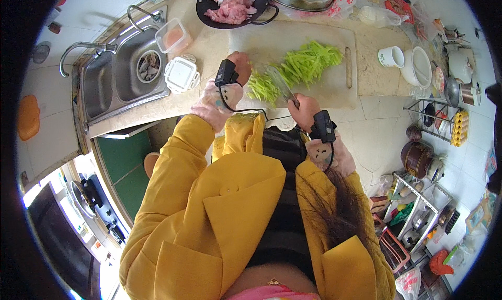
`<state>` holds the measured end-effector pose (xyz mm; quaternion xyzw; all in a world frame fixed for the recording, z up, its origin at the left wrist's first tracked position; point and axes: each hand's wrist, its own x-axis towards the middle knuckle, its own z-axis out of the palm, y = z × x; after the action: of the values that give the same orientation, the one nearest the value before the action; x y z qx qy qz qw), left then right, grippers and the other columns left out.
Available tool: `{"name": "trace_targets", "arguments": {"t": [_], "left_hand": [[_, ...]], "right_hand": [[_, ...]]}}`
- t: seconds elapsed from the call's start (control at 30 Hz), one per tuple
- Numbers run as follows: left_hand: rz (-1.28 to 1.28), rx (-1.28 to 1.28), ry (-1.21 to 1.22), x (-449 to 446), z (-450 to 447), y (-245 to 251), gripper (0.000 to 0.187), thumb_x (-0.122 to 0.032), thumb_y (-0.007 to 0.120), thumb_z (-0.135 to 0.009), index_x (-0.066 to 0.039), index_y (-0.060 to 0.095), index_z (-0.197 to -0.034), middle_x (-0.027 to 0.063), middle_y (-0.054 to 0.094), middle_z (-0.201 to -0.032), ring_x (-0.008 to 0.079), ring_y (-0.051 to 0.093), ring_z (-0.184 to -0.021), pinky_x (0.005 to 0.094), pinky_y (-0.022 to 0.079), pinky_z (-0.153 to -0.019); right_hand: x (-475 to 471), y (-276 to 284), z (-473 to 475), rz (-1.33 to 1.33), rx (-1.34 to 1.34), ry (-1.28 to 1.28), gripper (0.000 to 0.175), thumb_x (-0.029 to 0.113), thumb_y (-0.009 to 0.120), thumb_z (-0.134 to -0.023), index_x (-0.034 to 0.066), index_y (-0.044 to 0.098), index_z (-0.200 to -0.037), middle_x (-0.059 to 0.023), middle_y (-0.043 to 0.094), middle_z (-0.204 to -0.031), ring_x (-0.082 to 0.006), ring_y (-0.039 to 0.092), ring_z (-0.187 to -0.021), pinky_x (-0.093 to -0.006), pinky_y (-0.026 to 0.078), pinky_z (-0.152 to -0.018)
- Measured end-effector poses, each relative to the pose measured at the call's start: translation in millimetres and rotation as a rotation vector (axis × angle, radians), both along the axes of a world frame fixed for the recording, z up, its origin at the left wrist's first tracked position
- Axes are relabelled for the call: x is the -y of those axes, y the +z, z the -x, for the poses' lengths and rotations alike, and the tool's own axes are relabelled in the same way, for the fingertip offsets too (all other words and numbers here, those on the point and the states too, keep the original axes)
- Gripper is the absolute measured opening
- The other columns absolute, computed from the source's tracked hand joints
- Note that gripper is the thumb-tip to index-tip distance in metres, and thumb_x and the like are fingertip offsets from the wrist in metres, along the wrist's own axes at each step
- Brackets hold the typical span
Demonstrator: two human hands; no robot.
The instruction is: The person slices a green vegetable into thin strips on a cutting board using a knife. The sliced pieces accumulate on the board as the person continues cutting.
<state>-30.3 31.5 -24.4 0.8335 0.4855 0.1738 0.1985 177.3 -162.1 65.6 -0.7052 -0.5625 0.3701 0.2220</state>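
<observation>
My right hand (306, 111) grips the handle of a kitchen knife (280, 83). Its broad blade points up and left and stands among strips of a bright green vegetable (311, 63). Those strips lie in a long heap across a pale cutting board (333, 94), and a smaller part of the heap is left of the blade. At that left end rests my left hand (240, 66), bent at the wrist. Its fingertips are hard to make out, so whether they hold any strips is unclear. Both wrists wear black devices joined by a cable.
A black wok (202, 14) with raw pink meat stands behind the board. Left are a lidless plastic container (172, 35), a white lid (181, 73) and a double steel sink (133, 84). A paper cup (390, 57) and white bowl (417, 67) stand right.
</observation>
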Motion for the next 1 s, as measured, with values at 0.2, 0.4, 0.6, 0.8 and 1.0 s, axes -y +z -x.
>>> {"name": "trace_targets", "arguments": {"t": [0.2,0.4,0.6,0.8,1.0], "left_hand": [[0.131,0.25,0.127,-15.2,19.8,-8.6,0.01,-0.009,0.071,-0.08,-0.003,0.071,-0.089,0.0119,0.069,-0.076,0.0209,0.066,-0.064,0.0351,0.053,-0.059],[0.634,0.497,0.307,36.3,74.5,21.8,0.009,0.0,0.067,-0.086,0.006,0.068,-0.093,0.0114,0.07,-0.074,0.016,0.067,-0.061,0.0285,0.057,-0.055],[0.839,0.681,0.373,89.8,32.1,9.8,0.012,0.001,0.069,-0.085,0.008,0.067,-0.094,0.0128,0.069,-0.077,0.0182,0.067,-0.062,0.0302,0.059,-0.054],[0.699,0.501,0.447,98.9,18.4,6.5,0.013,-0.001,0.065,-0.084,0.008,0.068,-0.093,0.0126,0.07,-0.075,0.0168,0.066,-0.059,0.0303,0.055,-0.052],[0.638,0.458,0.425,98.0,17.0,7.5,0.014,-0.001,0.062,-0.083,0.009,0.069,-0.091,0.0139,0.07,-0.072,0.0183,0.066,-0.056,0.031,0.056,-0.051]], "right_hand": [[1.0,-7.8,13.2,0.08,0.042,0.184,0.028,0.027,0.06,-0.087,-0.001,0.062,-0.084,-0.0243,0.063,-0.076,-0.0442,0.062,-0.074,-0.0493,0.05,-0.066],[-6.2,-31.0,39.4,0.161,0.112,0.229,0.028,0.025,0.059,-0.086,-0.0022,0.064,-0.081,-0.0243,0.063,-0.073,-0.0443,0.063,-0.074,-0.05,0.051,-0.069],[-15.5,-21.0,26.7,0.091,0.1,0.077,0.031,0.026,0.059,-0.087,-0.0039,0.061,-0.079,-0.024,0.06,-0.068,-0.0438,0.061,-0.069,-0.0494,0.048,-0.063],[-14.1,-10.4,45.6,0.069,0.196,0.139,0.029,0.025,0.059,-0.088,-0.0021,0.061,-0.077,-0.0238,0.061,-0.07,-0.0443,0.062,-0.071,-0.0509,0.048,-0.065],[-18.6,-17.2,62.4,0.178,0.3,0.167,0.03,0.026,0.06,-0.087,-0.0033,0.068,-0.089,-0.0245,0.067,-0.084,-0.0434,0.066,-0.084,-0.0489,0.053,-0.078]]}}
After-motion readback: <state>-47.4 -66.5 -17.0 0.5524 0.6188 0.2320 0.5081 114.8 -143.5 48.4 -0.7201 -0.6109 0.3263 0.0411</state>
